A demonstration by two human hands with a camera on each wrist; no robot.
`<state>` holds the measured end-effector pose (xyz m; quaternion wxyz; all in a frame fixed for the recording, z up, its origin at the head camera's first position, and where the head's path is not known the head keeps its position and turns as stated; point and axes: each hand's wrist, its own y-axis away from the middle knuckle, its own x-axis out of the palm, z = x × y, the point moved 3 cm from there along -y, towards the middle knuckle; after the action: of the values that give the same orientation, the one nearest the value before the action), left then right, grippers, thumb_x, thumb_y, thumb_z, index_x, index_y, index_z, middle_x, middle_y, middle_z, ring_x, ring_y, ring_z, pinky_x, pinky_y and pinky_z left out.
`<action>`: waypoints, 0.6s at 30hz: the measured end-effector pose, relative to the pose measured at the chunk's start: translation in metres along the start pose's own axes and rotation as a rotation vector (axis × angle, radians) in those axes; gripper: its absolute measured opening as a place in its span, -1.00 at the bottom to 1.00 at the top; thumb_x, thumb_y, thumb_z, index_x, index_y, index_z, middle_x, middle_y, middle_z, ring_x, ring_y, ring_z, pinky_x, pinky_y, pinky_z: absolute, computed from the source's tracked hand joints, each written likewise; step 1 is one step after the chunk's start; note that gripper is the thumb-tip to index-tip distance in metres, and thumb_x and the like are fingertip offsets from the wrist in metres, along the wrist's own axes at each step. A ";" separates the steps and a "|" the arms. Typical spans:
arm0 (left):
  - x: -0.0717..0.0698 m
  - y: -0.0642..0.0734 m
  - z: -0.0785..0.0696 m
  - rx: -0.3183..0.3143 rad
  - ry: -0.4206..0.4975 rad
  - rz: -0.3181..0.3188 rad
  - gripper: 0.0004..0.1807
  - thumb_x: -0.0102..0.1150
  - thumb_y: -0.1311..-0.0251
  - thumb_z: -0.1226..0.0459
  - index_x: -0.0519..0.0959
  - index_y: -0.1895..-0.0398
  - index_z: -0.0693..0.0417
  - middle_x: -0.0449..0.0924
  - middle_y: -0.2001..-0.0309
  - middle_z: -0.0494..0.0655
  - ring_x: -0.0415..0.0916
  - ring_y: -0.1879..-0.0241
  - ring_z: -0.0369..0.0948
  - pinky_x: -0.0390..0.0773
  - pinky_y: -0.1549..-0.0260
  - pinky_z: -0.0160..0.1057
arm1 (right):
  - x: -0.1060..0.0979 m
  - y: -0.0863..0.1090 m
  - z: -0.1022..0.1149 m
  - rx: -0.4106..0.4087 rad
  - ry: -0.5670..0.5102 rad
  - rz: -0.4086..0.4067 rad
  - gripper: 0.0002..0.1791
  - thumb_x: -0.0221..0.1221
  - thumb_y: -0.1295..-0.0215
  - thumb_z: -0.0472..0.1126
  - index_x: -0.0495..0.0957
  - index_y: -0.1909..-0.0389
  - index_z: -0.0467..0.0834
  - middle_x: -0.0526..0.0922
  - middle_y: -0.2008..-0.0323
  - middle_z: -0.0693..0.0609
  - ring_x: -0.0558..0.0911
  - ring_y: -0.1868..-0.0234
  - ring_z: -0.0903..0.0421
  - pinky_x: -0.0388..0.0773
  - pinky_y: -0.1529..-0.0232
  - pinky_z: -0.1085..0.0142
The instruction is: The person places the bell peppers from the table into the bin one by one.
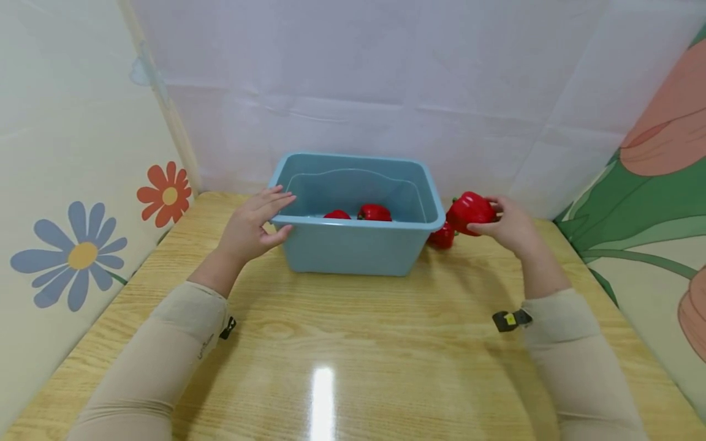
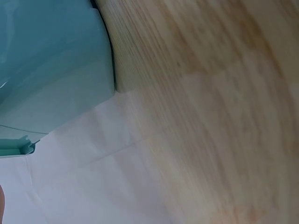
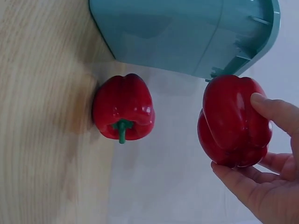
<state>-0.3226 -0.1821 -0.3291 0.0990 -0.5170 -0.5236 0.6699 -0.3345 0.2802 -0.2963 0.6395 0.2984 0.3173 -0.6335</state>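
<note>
A blue-grey plastic bin (image 1: pixel 347 248) stands on the table, with two red bell peppers (image 1: pixel 375 212) showing inside it. My left hand (image 1: pixel 255 223) is at the bin's left rim, fingers fairly straight; whether it presses on the rim I cannot tell. To the right of the bin, my right hand (image 1: pixel 510 225) holds a red bell pepper (image 3: pixel 236 121) between thumb and fingers, up off the table. Below it another red bell pepper (image 3: pixel 124 109) with a green stem sits on the table beside the bin, partly hidden in the head view.
The wood-grain table (image 1: pixel 380 343) reaches back to a white sheet (image 1: pixel 386 79) hanging just behind the bin. Flower-printed panels (image 1: pixel 83 257) border the left and right sides. A black wrist strap (image 1: pixel 510 320) is on the right sleeve.
</note>
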 end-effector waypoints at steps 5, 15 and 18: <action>-0.001 0.000 -0.001 0.001 -0.012 0.002 -0.44 0.20 0.04 0.13 0.50 -0.11 0.11 0.53 -0.04 0.07 0.34 -0.17 0.03 0.27 -0.19 -0.08 | -0.008 0.001 0.007 -0.022 0.012 -0.027 -0.07 0.25 -0.05 0.11 0.07 -0.35 -0.21 0.25 -0.22 -0.32 0.29 -0.13 -0.27 0.41 0.01 -0.13; 0.000 0.000 -0.001 0.000 0.004 -0.012 -0.44 0.24 0.09 0.19 0.51 -0.10 0.08 0.54 -0.04 0.04 0.35 -0.16 0.04 0.28 -0.19 -0.09 | -0.018 0.003 0.020 -0.024 0.026 -0.041 -0.07 0.25 -0.04 0.14 0.07 -0.35 -0.17 0.25 -0.22 -0.30 0.28 -0.14 -0.27 0.41 0.02 -0.13; 0.000 0.000 -0.001 0.001 0.006 -0.015 -0.44 0.25 0.09 0.18 0.51 -0.09 0.09 0.54 -0.04 0.04 0.35 -0.16 0.03 0.29 -0.18 -0.09 | -0.021 0.003 0.024 -0.025 0.037 -0.046 -0.07 0.24 -0.05 0.14 0.07 -0.36 -0.16 0.24 -0.22 -0.30 0.28 -0.13 -0.27 0.41 0.03 -0.14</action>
<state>-0.3217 -0.1819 -0.3287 0.1059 -0.5149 -0.5269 0.6679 -0.3311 0.2745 -0.2648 0.6226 0.2946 0.3436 -0.6383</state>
